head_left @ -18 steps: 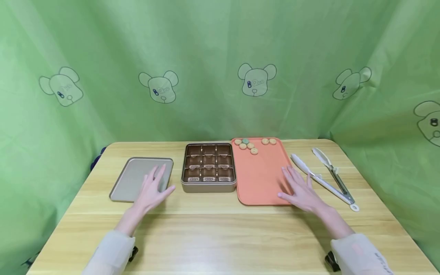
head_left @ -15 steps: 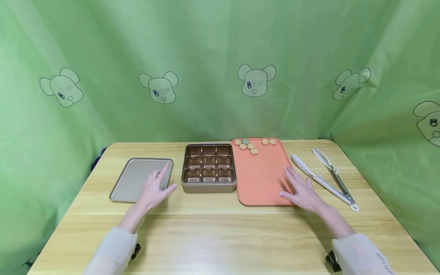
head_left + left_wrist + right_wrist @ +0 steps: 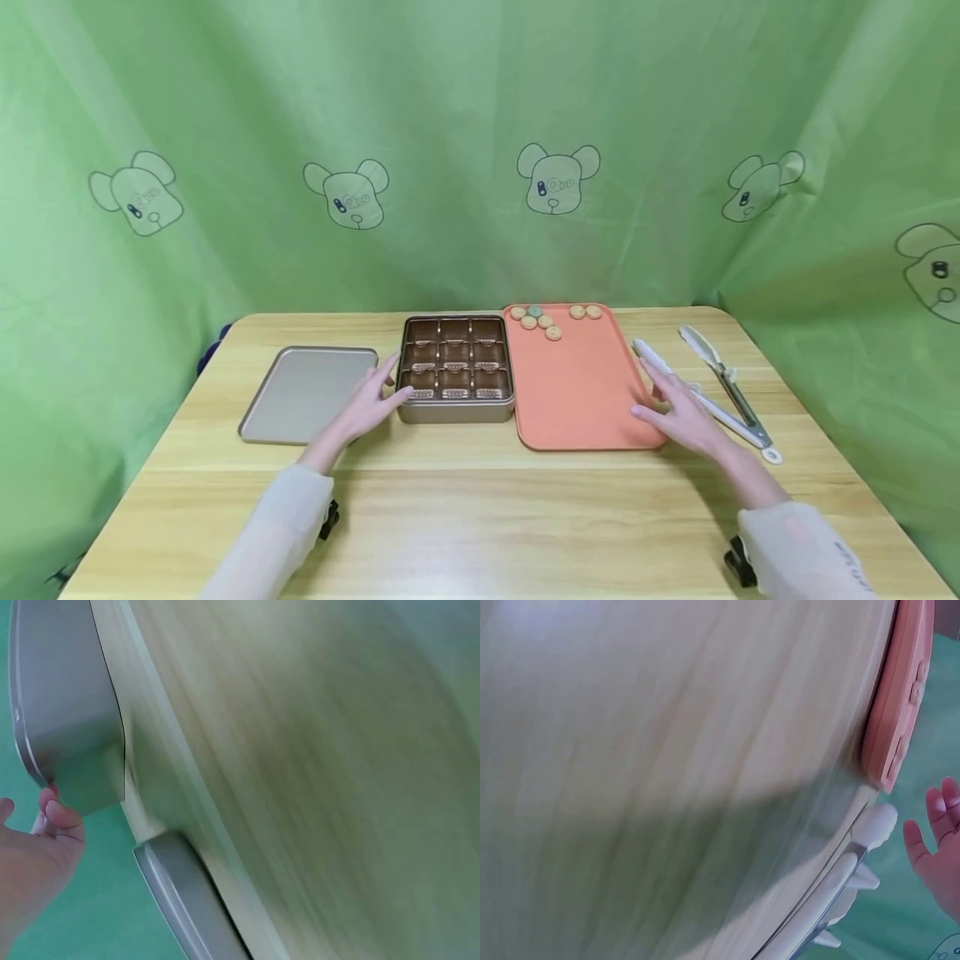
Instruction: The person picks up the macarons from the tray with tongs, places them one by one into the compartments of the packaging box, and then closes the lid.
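My left hand (image 3: 366, 407) is at the left front corner of a square metal tin (image 3: 454, 412). Brown dividers split the tin into several compartments, and no contents show in them. In the left wrist view, the fingers of the left hand (image 3: 41, 851) are by the tin's corner (image 3: 64, 682); whether they touch it I cannot tell. Over the right edge of a coral tray (image 3: 577, 400) hovers my right hand (image 3: 684, 419), fingers spread and holding nothing. Small round cookies (image 3: 552, 333), mostly beige and one green, lie at the tray's far end.
Left of the tin lies a flat metal lid (image 3: 300, 392). A pair of tongs (image 3: 738, 393) with pale tips lies spread apart to the right of the tray, partly behind the right hand. Green curtain (image 3: 450, 100) hangs behind the wooden table (image 3: 480, 517).
My left hand has moved right, from above the lid to the tin's left corner. The right hand has shifted slightly right, towards the tongs. The objects have stayed in place.
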